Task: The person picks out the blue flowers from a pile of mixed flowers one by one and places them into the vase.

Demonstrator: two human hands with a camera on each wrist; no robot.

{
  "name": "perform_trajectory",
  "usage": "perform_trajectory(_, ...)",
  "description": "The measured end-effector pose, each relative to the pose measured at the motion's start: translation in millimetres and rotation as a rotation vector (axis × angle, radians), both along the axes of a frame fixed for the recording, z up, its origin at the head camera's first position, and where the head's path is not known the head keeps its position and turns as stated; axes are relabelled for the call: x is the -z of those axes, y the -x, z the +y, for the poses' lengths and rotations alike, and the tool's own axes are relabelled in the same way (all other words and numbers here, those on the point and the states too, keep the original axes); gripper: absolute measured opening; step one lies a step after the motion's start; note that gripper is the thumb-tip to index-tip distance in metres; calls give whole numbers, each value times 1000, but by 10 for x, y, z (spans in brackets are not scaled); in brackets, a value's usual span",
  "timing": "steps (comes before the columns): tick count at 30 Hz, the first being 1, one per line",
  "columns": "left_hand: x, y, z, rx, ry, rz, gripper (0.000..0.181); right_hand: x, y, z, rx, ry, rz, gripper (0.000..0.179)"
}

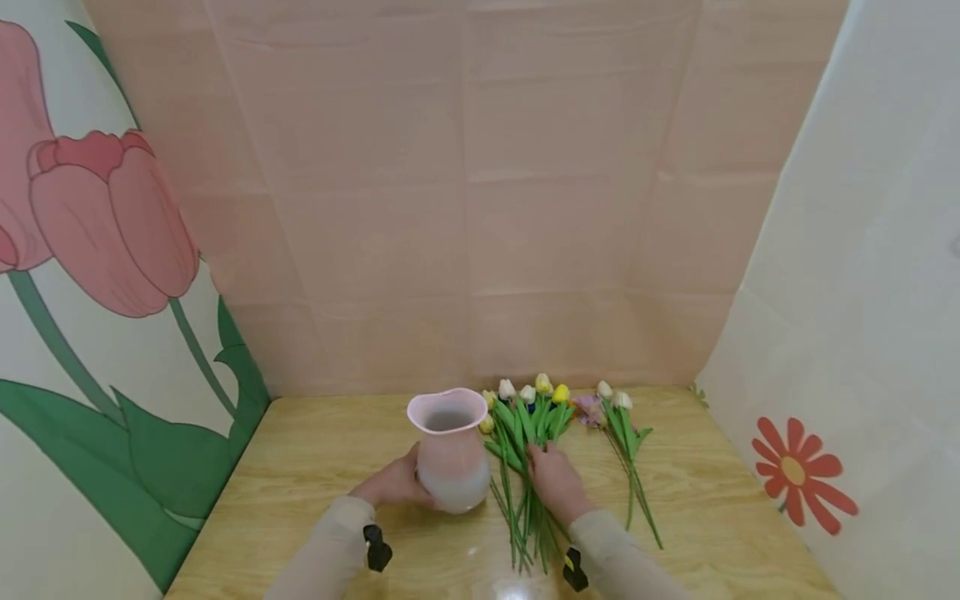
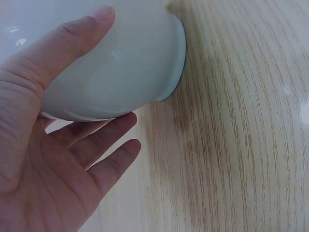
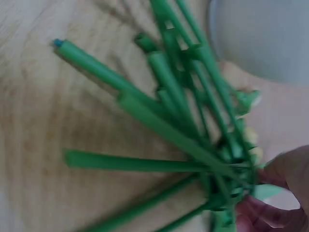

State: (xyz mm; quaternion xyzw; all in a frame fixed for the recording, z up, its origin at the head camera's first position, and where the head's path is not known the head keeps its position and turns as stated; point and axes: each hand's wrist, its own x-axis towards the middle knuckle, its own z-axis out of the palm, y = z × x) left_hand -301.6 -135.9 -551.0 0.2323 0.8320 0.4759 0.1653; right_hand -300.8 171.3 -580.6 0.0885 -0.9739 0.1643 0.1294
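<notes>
A round-bellied vase (image 1: 453, 471), pink above and white below with a wavy pink rim, is at the middle of the table. My left hand (image 1: 399, 483) holds it from the left, thumb (image 2: 72, 41) across the belly and fingers round the other side. Just right of the vase lies a bunch of artificial tulips (image 1: 528, 421) with white and yellow heads pointing away. My right hand (image 1: 557, 482) pinches green stems of this bunch below the leaves. Several cut stem ends (image 3: 91, 65) fan out in the right wrist view.
Farther right, two white tulips (image 1: 628, 433) lie apart, with a purple flower (image 1: 590, 410) beside their heads. Everything is on a wood-grain table (image 1: 300, 450). A pinkish backdrop (image 1: 465, 208) rises behind it, with flower-printed sheets on both sides.
</notes>
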Motion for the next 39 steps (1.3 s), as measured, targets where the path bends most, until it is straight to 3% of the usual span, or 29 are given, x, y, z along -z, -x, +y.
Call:
perform_trajectory(8,-28,-21,15,0,-14,-3,104,153,80,54,34,55,-86,10)
perform_trajectory(16,29,-4,10,0,-10,-4,104,192,96,124,113,55,-126,22)
perform_trajectory(21,-4,-16,12,-2,-2,2,104,135,83,156,175,91,-80,34)
perform_trajectory(26,-37,-30,19,0,-6,5,104,18,69,196,189,112,-26,32)
perform_trajectory(32,-25,-23,15,-6,-6,-8,104,-158,71,253,209,151,-36,43)
perform_trajectory(36,-23,-22,11,-5,2,3,102,-297,66,313,193,185,56,44)
perform_trajectory(39,-33,-33,13,7,-1,11,102,-379,67,386,143,185,229,42)
